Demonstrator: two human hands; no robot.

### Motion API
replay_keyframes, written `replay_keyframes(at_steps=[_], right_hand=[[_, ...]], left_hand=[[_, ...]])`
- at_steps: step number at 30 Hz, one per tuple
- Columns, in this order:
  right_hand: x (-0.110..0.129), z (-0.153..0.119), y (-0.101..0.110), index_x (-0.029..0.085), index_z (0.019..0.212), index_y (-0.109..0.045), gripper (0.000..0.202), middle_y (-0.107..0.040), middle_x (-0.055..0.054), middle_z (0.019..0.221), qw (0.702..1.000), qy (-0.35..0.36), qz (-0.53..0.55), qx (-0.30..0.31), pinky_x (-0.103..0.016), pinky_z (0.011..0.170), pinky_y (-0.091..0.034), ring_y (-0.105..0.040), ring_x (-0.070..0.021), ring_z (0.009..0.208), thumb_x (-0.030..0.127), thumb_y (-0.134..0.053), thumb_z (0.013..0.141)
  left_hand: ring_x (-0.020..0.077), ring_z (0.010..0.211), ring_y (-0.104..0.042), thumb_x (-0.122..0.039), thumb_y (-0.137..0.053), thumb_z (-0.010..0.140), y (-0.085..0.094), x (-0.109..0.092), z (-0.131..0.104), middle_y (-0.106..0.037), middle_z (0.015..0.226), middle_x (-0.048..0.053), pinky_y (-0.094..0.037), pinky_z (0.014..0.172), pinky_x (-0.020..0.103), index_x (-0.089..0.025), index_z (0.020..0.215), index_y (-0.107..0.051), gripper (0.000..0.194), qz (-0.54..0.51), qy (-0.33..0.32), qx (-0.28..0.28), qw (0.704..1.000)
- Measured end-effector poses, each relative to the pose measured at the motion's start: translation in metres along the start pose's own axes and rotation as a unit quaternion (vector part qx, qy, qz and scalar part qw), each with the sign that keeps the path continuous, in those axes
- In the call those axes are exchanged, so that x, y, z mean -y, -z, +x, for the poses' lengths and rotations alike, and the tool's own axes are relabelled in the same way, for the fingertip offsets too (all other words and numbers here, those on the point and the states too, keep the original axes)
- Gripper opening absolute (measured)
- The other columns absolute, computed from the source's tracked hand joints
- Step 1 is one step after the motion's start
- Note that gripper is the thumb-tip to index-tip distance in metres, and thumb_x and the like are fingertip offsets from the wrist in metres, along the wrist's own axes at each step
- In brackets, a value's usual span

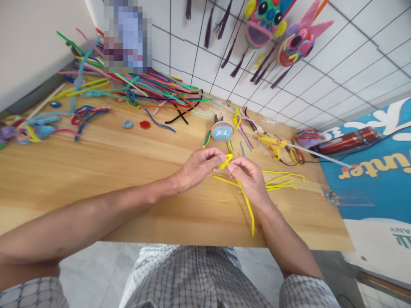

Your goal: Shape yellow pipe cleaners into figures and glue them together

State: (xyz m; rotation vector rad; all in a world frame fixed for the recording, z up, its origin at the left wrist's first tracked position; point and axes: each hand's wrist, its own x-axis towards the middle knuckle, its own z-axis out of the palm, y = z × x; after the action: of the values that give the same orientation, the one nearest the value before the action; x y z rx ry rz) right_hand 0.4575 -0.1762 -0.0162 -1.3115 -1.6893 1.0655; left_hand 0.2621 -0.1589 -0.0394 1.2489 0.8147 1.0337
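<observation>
Between my two hands is a yellow pipe cleaner (246,203), its upper end bent into a small loop. My left hand (205,167) pinches one side of the loop between thumb and fingers. The other side is gripped by my right hand (248,177), and the long tail hangs down past that hand toward the table's front edge. Several more yellow pipe cleaners (282,185) lie under and to the right of my right hand. Just beyond my hands sits a light-blue oval piece with an orange rim (222,131), with the jaws of pliers (218,117) showing behind it.
Colourful pipe cleaners (138,87) are heaped at the back left. A yellow glue gun (272,143) with a long glue stick lies at right, near a dark red cylinder (349,141). Decorated masks (261,25) hang on the white grid wall. A clear container (351,198) is at far right.
</observation>
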Motion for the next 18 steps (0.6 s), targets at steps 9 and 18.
replay_keyframes(at_steps=[9,18], right_hand=[[0.000,0.001,0.000,0.023,0.074,-0.067,0.020,-0.060,0.003,0.063,0.999,-0.024,0.027,-0.009,-0.028,0.059,-0.041,-0.050,-0.0139,0.060,0.037,-0.074,0.086],[-0.014,0.003,-0.003,0.023,0.069,-0.060,0.025,-0.055,0.004,0.062,0.999,-0.018,0.021,-0.022,-0.027,0.058,-0.039,-0.047,-0.0134,0.059,0.038,-0.072,0.086]], left_hand=[[0.0091,0.054,-0.038,-0.055,-0.075,0.083,-0.001,0.002,0.003,-0.047,0.060,-0.005,-0.032,0.055,0.025,-0.019,0.076,-0.061,0.039,-0.069,0.040,0.031,0.996],[0.0104,0.057,-0.042,-0.060,-0.064,0.090,-0.004,0.006,0.000,-0.048,0.062,-0.005,-0.034,0.057,0.026,-0.021,0.072,-0.053,0.044,-0.021,0.024,0.016,0.999]])
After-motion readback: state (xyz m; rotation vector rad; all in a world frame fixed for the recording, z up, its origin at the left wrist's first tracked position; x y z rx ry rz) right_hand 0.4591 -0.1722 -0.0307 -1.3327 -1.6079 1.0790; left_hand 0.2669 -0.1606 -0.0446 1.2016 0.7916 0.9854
